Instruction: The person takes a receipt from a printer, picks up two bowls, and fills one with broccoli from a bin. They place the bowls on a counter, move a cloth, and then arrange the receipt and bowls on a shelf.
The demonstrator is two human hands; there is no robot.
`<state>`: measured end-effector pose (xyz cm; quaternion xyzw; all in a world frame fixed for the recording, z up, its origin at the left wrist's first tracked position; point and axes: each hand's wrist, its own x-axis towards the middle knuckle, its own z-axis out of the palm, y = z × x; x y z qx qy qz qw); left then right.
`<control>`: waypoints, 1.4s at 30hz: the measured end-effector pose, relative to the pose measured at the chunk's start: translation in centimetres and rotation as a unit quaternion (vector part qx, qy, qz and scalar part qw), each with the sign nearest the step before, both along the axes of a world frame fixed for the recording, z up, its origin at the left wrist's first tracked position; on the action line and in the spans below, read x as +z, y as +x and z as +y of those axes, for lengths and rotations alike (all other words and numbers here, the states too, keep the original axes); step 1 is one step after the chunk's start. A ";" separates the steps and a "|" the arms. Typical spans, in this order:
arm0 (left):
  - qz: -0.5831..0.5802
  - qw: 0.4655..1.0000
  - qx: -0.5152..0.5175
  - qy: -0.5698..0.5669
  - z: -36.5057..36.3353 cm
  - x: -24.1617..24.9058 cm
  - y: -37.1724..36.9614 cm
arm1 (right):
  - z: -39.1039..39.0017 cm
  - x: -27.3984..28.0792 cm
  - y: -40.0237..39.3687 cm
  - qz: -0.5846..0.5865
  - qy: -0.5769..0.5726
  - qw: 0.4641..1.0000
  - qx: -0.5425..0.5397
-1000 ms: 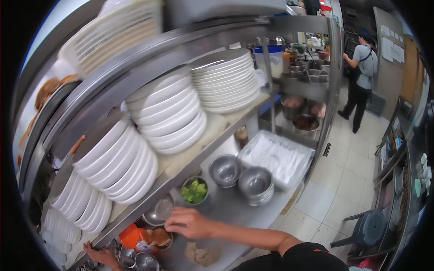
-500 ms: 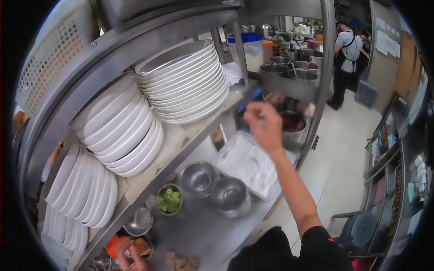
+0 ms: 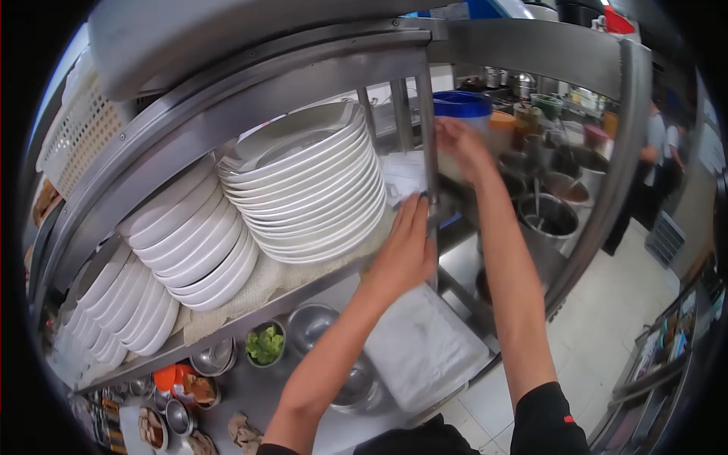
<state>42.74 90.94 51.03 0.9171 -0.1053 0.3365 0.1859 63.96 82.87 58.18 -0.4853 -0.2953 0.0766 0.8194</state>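
Observation:
My left hand (image 3: 406, 250) reaches up past the shelf edge, its fingers stretched out and their tips at the lower edge of white paper sheets (image 3: 404, 173). Something small and dark shows at those fingertips, too small to name. My right hand (image 3: 464, 148) is raised beside a metal post (image 3: 426, 125), fingers loosely bent and apart, with nothing visible in them. Behind it stands a white tub with a blue lid (image 3: 462, 105). Left of the papers, a tall stack of white plates (image 3: 315, 189) rests on a cloth-lined shelf (image 3: 284, 262).
More stacked white bowls (image 3: 201, 246) fill the shelf leftward. Below are a bowl of green leaves (image 3: 265, 343), metal bowls (image 3: 311, 322) and a white-covered tray (image 3: 425, 345). Pots with ladles (image 3: 547, 216) stand beyond the post. Another person (image 3: 644, 163) is at the right.
My left hand has risen from the lower counter to the papers. My right hand has moved up to beside the post. The view has shifted, showing more of the upper shelf.

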 end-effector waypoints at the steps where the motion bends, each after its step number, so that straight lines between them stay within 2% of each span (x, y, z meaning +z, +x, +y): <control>1: 0.002 0.999 0.036 0.011 0.6 -0.4 2.2 | 0.3 0.1 0.5 0.010 0.016 0.999 0.030; 2: 0.005 0.997 0.071 0.023 1.1 -0.5 3.9 | 1.1 -0.4 1.8 0.045 0.030 0.994 0.092; 5: 0.037 0.989 0.139 0.021 1.5 -0.8 6.3 | 2.6 -1.3 4.5 0.060 -0.093 0.971 0.210; 8: 0.066 0.981 0.178 0.044 1.5 -1.0 7.0 | 3.3 -1.9 4.3 -0.012 -0.174 0.972 0.159; 11: 0.087 0.976 0.199 0.032 1.5 -1.1 7.6 | 3.6 -2.1 5.0 -0.067 -0.182 0.964 0.179; 14: 0.097 0.971 0.215 0.038 1.0 -0.7 7.5 | 3.6 -1.6 5.3 -0.185 -0.218 0.948 0.137; 17: 0.092 0.970 0.222 0.047 1.0 -1.1 7.7 | 3.6 -1.2 6.1 -0.245 -0.288 0.913 0.150; 18: 0.089 0.971 0.217 0.038 1.2 -1.1 7.8 | 3.5 -0.6 6.5 -0.290 -0.350 0.879 0.142; 21: 0.086 0.973 0.213 0.032 1.1 -1.0 7.8 | 3.4 -0.8 6.6 -0.385 -0.406 0.823 0.096; 24: 0.102 0.972 0.211 0.022 1.5 -0.9 7.7 | 3.6 -0.5 6.4 -0.363 -0.432 0.821 0.089; 27: 0.125 0.969 0.215 0.012 1.3 -0.7 7.6 | 3.0 0.1 5.5 -0.389 -0.472 0.788 0.070; 32: 0.147 0.965 0.218 0.001 1.3 -0.6 7.7 | 3.6 -0.4 6.9 -0.340 -0.475 0.802 0.125; 38: 0.136 0.969 0.206 -0.016 1.3 -0.6 7.7 | 3.7 -0.7 6.9 -0.338 -0.476 0.803 0.121; 40: 0.135 0.968 0.210 -0.014 1.4 -0.6 7.7 | 3.8 -0.7 6.9 -0.394 -0.485 0.775 0.093; 42: 0.140 0.966 0.218 -0.006 1.3 -0.5 7.7 | 3.3 -0.2 6.1 -0.479 -0.503 0.718 0.038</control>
